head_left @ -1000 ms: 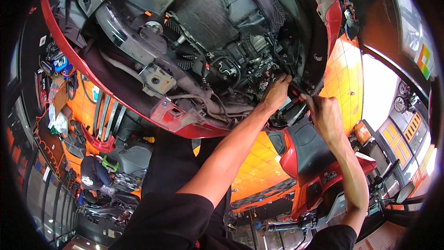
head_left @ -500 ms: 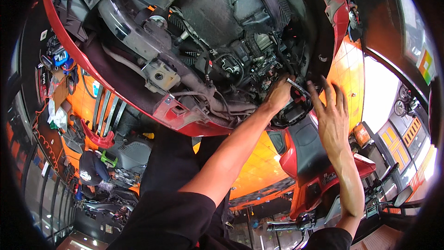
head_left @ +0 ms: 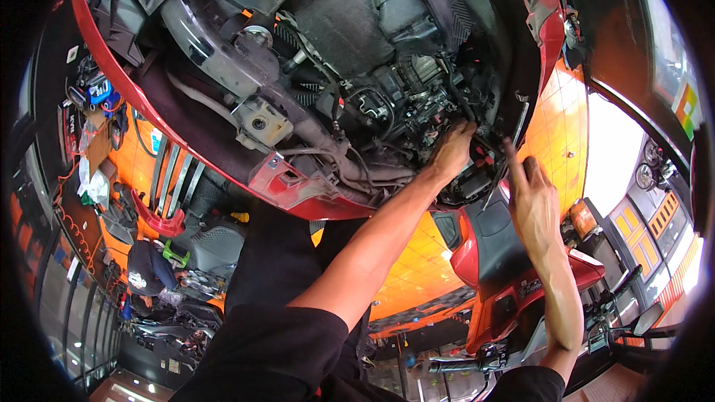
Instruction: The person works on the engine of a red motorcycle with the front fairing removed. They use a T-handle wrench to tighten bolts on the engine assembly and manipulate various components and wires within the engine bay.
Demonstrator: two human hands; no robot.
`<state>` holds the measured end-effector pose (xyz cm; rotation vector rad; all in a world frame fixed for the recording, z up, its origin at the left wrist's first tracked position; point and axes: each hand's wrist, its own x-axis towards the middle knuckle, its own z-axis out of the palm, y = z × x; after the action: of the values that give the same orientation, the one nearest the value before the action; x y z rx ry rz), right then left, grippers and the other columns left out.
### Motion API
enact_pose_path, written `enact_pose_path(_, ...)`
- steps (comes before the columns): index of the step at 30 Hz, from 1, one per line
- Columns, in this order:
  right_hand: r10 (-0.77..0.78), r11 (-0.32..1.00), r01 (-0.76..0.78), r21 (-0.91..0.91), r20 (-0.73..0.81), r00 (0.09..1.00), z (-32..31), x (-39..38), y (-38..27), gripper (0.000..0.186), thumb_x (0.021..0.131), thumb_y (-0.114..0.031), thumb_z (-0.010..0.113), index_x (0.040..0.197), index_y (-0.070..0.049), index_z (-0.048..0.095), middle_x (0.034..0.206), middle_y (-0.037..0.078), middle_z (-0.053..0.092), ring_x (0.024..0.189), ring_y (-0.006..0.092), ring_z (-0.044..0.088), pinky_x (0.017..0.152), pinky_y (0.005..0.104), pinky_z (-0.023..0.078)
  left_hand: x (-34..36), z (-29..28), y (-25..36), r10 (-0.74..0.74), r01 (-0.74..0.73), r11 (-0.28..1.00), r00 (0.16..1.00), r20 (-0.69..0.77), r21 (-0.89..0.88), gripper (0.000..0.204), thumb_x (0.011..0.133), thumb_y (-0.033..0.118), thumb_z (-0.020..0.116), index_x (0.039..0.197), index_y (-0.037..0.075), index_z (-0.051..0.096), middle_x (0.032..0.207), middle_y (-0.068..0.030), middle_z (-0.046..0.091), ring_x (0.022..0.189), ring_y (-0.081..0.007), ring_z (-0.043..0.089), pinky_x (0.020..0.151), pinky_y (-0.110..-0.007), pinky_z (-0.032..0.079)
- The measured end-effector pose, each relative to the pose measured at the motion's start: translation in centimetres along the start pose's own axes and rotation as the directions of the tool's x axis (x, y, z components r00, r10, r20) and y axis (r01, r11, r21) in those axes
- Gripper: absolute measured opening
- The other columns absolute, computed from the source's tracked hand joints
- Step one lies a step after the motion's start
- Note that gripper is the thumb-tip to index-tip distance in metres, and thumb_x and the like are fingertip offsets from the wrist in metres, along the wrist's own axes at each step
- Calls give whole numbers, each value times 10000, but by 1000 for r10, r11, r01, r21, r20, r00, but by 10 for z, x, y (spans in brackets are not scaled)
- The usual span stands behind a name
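My left hand (head_left: pixel 451 152) reaches into the engine bay of a red-bodied scooter, its fingers curled together among dark engine parts (head_left: pixel 421 100). Whatever they hold is hidden. To its right, my right hand (head_left: pixel 535 197) has its index finger stretched out and the other fingers partly bent, with nothing held in it. The fingertip is beside a thin metal bar (head_left: pixel 520 114), which looks like the crossbar of a T-handle wrench. It stands steeply along the inner side of the red body panel (head_left: pixel 547 22); its lower part runs down past the fingertip.
A grey frame tube (head_left: pixel 212 48) with a bracket crosses the opening. Below right stands another red scooter with a dark seat (head_left: pixel 495 242). At left a person in a dark cap (head_left: pixel 149 268) is near parts and a loose red panel (head_left: pixel 160 221). The floor (head_left: pixel 417 260) is orange tile.
The metal bar has turned from a slant beside my left hand to a steep angle farther right. My right hand's spread fingers have drawn in and lowered slightly. My left hand stays put.
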<state>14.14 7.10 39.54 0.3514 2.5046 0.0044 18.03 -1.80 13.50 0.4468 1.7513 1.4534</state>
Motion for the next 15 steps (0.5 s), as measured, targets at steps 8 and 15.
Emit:
enact_pose_path(8, 177, 955, -231, 189, 264, 948, 15, 16, 7, 303, 901, -93, 686, 1182, 19, 685, 1111, 192, 705, 1084, 385, 668, 1099, 490, 493, -8, 3, -30, 187, -176, 973, 980, -65, 152, 363, 948, -14, 521, 1292, -34, 633, 1304, -270, 635, 1229, -448, 598, 1066, -470, 487)
enact_pose_path(15, -364, 924, 342, -171, -119, 924, -7, 12, 3, 504, 872, -75, 645, 1371, -17, 600, 1219, 218, 702, 1181, 379, 676, 1059, 466, 531, -3, 5, -28, 31, -31, 999, 1000, -1, 35, 408, 939, -27, 517, 1335, -27, 614, 1333, -267, 623, 1246, -439, 594, 1071, -470, 485)
